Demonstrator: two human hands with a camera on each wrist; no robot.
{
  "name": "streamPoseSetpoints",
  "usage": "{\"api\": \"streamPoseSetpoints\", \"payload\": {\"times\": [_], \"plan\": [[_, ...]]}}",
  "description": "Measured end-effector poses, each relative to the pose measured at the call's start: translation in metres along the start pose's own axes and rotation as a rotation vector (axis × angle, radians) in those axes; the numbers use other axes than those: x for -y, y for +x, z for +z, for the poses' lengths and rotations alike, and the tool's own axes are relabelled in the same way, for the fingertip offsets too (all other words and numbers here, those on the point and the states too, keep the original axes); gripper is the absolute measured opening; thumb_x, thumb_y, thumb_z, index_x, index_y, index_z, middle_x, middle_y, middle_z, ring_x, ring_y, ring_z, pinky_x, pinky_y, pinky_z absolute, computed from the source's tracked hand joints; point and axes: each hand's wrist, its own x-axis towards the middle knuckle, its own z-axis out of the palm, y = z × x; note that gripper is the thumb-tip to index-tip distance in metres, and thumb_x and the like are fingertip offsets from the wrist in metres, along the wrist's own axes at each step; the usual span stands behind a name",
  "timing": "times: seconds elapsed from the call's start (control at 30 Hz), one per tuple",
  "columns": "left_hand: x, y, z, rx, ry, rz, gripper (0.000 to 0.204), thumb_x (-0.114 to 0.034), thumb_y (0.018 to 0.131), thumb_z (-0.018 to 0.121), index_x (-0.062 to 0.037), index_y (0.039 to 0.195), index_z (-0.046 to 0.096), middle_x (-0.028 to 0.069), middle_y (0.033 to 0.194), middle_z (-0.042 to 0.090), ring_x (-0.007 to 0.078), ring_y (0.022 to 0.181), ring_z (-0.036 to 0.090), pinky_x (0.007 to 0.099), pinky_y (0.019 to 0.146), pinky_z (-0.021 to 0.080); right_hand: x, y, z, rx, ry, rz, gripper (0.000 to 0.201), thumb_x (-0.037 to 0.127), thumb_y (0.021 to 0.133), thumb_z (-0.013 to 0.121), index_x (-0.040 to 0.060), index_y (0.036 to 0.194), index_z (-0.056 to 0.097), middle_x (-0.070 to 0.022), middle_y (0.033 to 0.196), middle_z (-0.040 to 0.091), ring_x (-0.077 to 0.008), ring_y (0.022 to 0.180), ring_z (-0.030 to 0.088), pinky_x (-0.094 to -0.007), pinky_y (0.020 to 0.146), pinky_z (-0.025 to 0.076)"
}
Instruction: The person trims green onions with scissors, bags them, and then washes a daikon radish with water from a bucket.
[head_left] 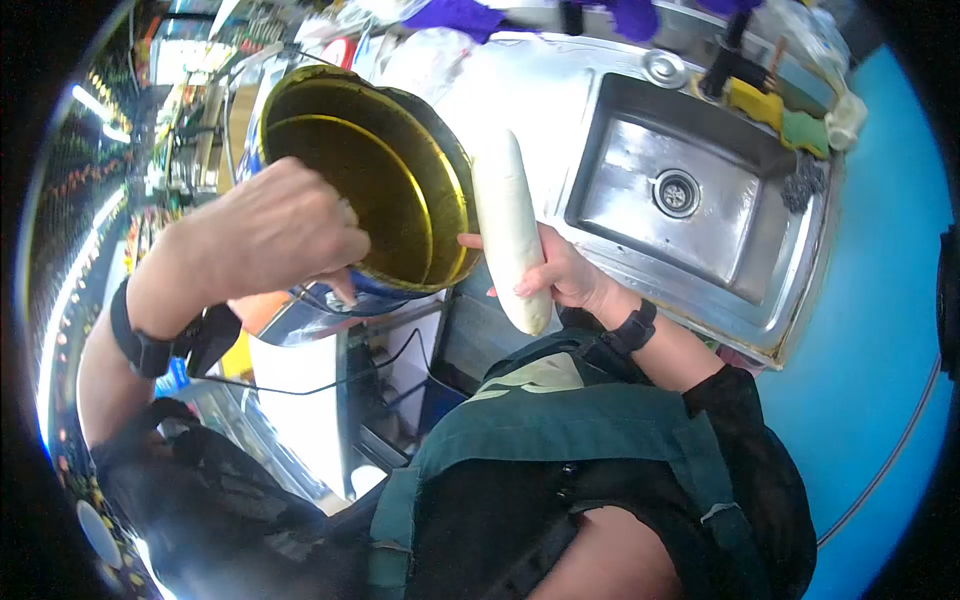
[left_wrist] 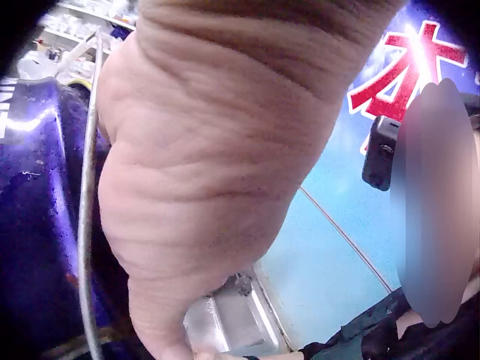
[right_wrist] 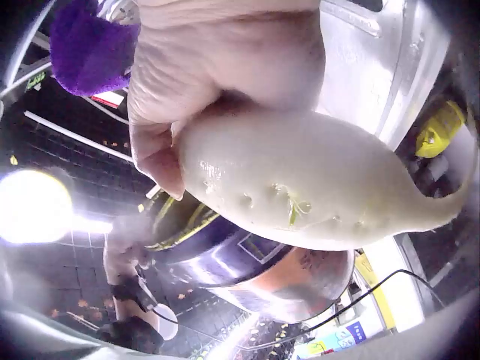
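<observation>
My right hand [head_left: 572, 272] holds a long white radish [head_left: 508, 215] near its lower end, thumb across the front and fingers behind. In the right wrist view the radish's thin root tail [right_wrist: 439, 210] curves off to the right. Its other end points up past the rim of a large blue bucket [head_left: 440, 130] with a yellowish inside. Over the bucket's near left rim is my left hand [head_left: 285, 230], its fingers bent downward. In the left wrist view a metal wire handle [left_wrist: 87, 187] runs beside this hand. Its fingertips are mostly hidden, so I cannot tell whether it grips anything.
To the right lies a steel sink [head_left: 690, 190] with a drain, a yellow sponge [head_left: 755, 102] and a green sponge [head_left: 805, 133] at its edge. A blue surface [head_left: 890, 300] borders it. A black cable [head_left: 300, 390] crosses below the bucket. Purple cloth [head_left: 455, 15] lies at the back.
</observation>
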Motion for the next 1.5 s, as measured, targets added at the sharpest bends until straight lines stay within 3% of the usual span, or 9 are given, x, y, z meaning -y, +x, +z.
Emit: {"api": "streamPoseSetpoints", "payload": {"times": [0.27, 0.57, 0.77, 0.93, 1.0, 1.17, 1.23, 1.37, 1.5], "plan": [[-0.029, -0.116, 0.186, -0.088, -0.195, -0.304, 0.005, -0.012, 0.072, 0.060, -0.0078, 0.071, 0.061, 0.0050, 0.069, 0.059, 0.0217, 0.077, 0.060, 0.0349, 0.069, 0.048, -0.041, 0.037, 0.040, 0.008, -0.101, 0.221, 0.092, 0.008, 0.060, 0.075, 0.0010, 0.139, 0.030, -0.0208, 0.135, 0.047, -0.0254, 0.116, 0.054, -0.0398, 0.085, 0.056], [-0.044, -0.096, 0.434, -0.425, -0.554, -0.330, 0.015, -0.022, 0.072, 0.064, -0.0077, 0.070, 0.058, 0.0040, 0.073, 0.057, 0.0225, 0.076, 0.058, 0.0346, 0.066, 0.049, -0.084, 0.050, 0.033, -0.206, -0.348, 0.507, 0.083, 0.008, 0.061, 0.070, -0.0021, 0.135, 0.035, -0.0250, 0.133, 0.049, -0.0323, 0.124, 0.049, -0.0415, 0.087, 0.054], [-0.056, 0.024, 0.579, -0.459, -0.706, -0.305, 0.024, -0.031, 0.075, 0.066, -0.0079, 0.080, 0.065, 0.0060, 0.083, 0.063, 0.0266, 0.087, 0.062, 0.0396, 0.070, 0.051, -0.084, 0.037, 0.031, -0.436, -0.469, 0.503, 0.086, 0.016, 0.059, 0.077, -0.0086, 0.131, 0.036, -0.0327, 0.129, 0.048, -0.0418, 0.114, 0.056, -0.0431, 0.081, 0.056], [-0.051, 0.144, 0.629, -0.493, -0.675, -0.365, 0.015, -0.024, 0.074, 0.068, -0.0092, 0.075, 0.070, 0.0086, 0.080, 0.069, 0.0282, 0.081, 0.067, 0.0399, 0.066, 0.054, -0.077, 0.032, 0.037, -0.621, -0.561, 0.435, 0.086, 0.014, 0.058, 0.078, -0.0097, 0.130, 0.037, -0.0323, 0.125, 0.051, -0.0398, 0.104, 0.061, -0.0403, 0.078, 0.058], [-0.045, 0.200, 0.652, -0.648, -0.602, -0.402, 0.011, -0.017, 0.073, 0.063, -0.0087, 0.072, 0.069, 0.0088, 0.078, 0.069, 0.0266, 0.078, 0.068, 0.0392, 0.065, 0.054, -0.074, 0.026, 0.031, -0.666, -0.573, 0.418, 0.086, 0.015, 0.058, 0.080, -0.0081, 0.130, 0.038, -0.0322, 0.125, 0.051, -0.0400, 0.103, 0.061, -0.0409, 0.077, 0.058], [0.024, 0.276, 0.641, -0.673, -0.512, -0.360, 0.010, -0.017, 0.073, 0.062, -0.0106, 0.073, 0.069, 0.0064, 0.078, 0.067, 0.0250, 0.080, 0.067, 0.0382, 0.068, 0.053, -0.072, 0.017, 0.018, -0.736, -0.540, 0.389, 0.084, 0.011, 0.056, 0.081, 0.0023, 0.130, 0.043, -0.0327, 0.126, 0.049, -0.0427, 0.103, 0.060, -0.0450, 0.078, 0.057], [0.054, 0.311, 0.642, -0.819, -0.461, -0.290, 0.010, -0.018, 0.073, 0.062, -0.0123, 0.074, 0.070, 0.0060, 0.079, 0.068, 0.0258, 0.079, 0.067, 0.0383, 0.069, 0.053, -0.072, 0.013, 0.018, -0.767, -0.536, 0.376, 0.086, 0.014, 0.060, 0.081, 0.0022, 0.132, 0.037, -0.0326, 0.129, 0.047, -0.0414, 0.104, 0.060, -0.0437, 0.078, 0.058], [0.103, 0.374, 0.621, -0.611, -0.501, -0.362, 0.014, -0.020, 0.076, 0.060, -0.0136, 0.077, 0.072, 0.0073, 0.080, 0.070, 0.0254, 0.084, 0.068, 0.0390, 0.074, 0.053, -0.069, -0.008, 0.011, -0.812, -0.498, 0.328, 0.086, 0.008, 0.059, 0.080, 0.0016, 0.132, 0.036, -0.0346, 0.129, 0.046, -0.0459, 0.103, 0.059, -0.0492, 0.077, 0.058], [0.126, 0.504, 0.687, -1.045, -0.402, -0.539, 0.014, -0.021, 0.076, 0.060, -0.0143, 0.077, 0.072, 0.0059, 0.082, 0.070, 0.0247, 0.086, 0.067, 0.0403, 0.078, 0.051, -0.057, -0.037, -0.009, -0.801, -0.491, 0.316, 0.083, 0.005, 0.058, 0.079, -0.0002, 0.129, 0.035, -0.0351, 0.127, 0.046, -0.0485, 0.103, 0.059, -0.0512, 0.077, 0.057]]}}
